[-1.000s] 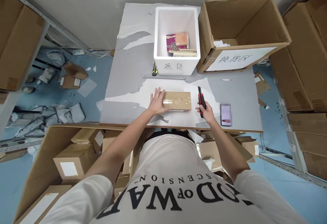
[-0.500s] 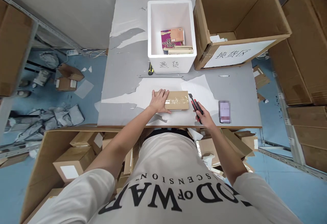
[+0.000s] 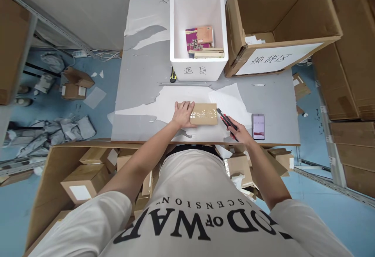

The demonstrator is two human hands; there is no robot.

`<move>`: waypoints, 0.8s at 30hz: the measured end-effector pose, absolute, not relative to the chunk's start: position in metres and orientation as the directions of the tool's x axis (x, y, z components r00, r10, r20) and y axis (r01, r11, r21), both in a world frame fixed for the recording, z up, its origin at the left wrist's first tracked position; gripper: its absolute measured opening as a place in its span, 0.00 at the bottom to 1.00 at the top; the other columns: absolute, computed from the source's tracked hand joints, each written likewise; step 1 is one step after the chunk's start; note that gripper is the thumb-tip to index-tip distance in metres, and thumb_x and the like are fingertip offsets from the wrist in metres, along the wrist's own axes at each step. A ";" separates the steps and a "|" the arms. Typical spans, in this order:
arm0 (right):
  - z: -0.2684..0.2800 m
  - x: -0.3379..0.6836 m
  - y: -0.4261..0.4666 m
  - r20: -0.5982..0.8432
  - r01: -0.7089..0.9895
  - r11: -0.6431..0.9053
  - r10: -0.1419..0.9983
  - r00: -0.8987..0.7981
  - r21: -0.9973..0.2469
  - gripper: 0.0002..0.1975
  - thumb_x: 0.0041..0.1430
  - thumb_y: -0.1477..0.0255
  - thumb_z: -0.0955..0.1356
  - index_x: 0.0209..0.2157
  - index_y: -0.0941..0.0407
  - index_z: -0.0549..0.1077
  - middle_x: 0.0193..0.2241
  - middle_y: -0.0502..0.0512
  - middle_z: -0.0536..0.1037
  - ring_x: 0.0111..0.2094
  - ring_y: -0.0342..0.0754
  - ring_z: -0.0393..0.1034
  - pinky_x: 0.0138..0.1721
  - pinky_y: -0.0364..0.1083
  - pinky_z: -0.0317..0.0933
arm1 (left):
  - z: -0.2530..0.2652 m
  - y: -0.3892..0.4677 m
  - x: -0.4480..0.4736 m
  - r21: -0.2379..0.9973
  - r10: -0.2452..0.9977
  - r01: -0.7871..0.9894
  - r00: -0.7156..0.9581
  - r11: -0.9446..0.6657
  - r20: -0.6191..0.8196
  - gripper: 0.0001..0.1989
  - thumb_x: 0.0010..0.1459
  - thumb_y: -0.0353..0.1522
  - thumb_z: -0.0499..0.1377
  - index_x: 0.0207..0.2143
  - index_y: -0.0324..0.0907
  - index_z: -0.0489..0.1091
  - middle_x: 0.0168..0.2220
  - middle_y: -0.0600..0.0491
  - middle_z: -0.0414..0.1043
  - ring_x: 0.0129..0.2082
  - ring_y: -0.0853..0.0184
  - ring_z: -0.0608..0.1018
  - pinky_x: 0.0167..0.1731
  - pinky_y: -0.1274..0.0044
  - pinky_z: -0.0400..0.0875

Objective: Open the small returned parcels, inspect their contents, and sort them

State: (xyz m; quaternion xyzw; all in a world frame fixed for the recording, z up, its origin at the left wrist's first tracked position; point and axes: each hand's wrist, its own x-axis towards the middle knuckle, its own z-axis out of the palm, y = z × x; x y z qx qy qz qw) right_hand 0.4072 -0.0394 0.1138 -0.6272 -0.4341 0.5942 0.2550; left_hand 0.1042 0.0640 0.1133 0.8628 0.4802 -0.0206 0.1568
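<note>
A small brown cardboard box (image 3: pixel 205 115) with shiny clear tape across its top lies on the white paper at the near side of the table. My left hand (image 3: pixel 184 115) grips the box's left end, thumb along the near side and fingers over the far edge. In my right hand (image 3: pixel 242 132) is a red and black utility knife (image 3: pixel 227 120). Its tip points up and left, right beside the box's right end. To the right of that hand a phone (image 3: pixel 258 127) lies on the table with its screen lit.
Behind the work spot stand a white foam box (image 3: pixel 198 71) with books (image 3: pixel 196 40) inside and a large open carton (image 3: pixel 238 59). A yellow and black cutter (image 3: pixel 173 75) lies by the foam box. Below the table's front edge, a big carton (image 3: pixel 43 194) holds several parcels.
My right hand has shifted slightly right, and the knife now lies at a flatter slant. The small box seems rolled or tipped a little under my left hand.
</note>
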 end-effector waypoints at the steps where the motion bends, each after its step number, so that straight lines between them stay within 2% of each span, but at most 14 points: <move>1: 0.116 0.410 -0.039 -0.527 0.256 -0.490 0.844 -0.099 -0.833 0.35 0.57 0.62 0.66 0.65 0.48 0.54 0.30 0.49 0.72 0.17 0.36 0.58 0.18 0.40 0.58 | 0.113 0.063 0.104 0.250 0.824 0.835 0.537 -0.490 -0.180 0.60 0.37 0.54 0.64 0.66 0.36 0.45 0.63 0.34 0.52 0.61 0.41 0.55 0.60 0.49 0.35; 9: 0.127 0.428 -0.042 -0.598 0.333 -0.522 0.778 -0.192 -0.786 0.35 0.58 0.62 0.66 0.65 0.49 0.54 0.24 0.47 0.69 0.17 0.39 0.60 0.18 0.41 0.60 | 0.109 0.060 0.105 0.257 0.833 0.838 0.528 -0.481 -0.163 0.59 0.37 0.53 0.64 0.66 0.35 0.46 0.62 0.33 0.52 0.60 0.40 0.56 0.59 0.48 0.34; 18: 0.141 0.427 -0.054 -0.604 0.300 -0.530 0.749 -0.272 -0.793 0.34 0.59 0.60 0.66 0.65 0.46 0.53 0.24 0.46 0.68 0.17 0.37 0.55 0.17 0.40 0.56 | 0.109 0.061 0.104 0.252 0.822 0.830 0.544 -0.497 -0.171 0.59 0.37 0.54 0.64 0.66 0.35 0.45 0.62 0.34 0.52 0.59 0.40 0.56 0.59 0.49 0.36; 24: 0.133 0.415 -0.079 -0.611 0.230 -0.567 0.753 -0.245 -0.791 0.36 0.59 0.59 0.66 0.66 0.51 0.53 0.22 0.45 0.65 0.17 0.38 0.56 0.18 0.41 0.55 | 0.110 0.061 0.104 0.245 0.823 0.836 0.538 -0.491 -0.184 0.59 0.37 0.53 0.64 0.66 0.36 0.45 0.62 0.34 0.53 0.59 0.41 0.56 0.59 0.50 0.37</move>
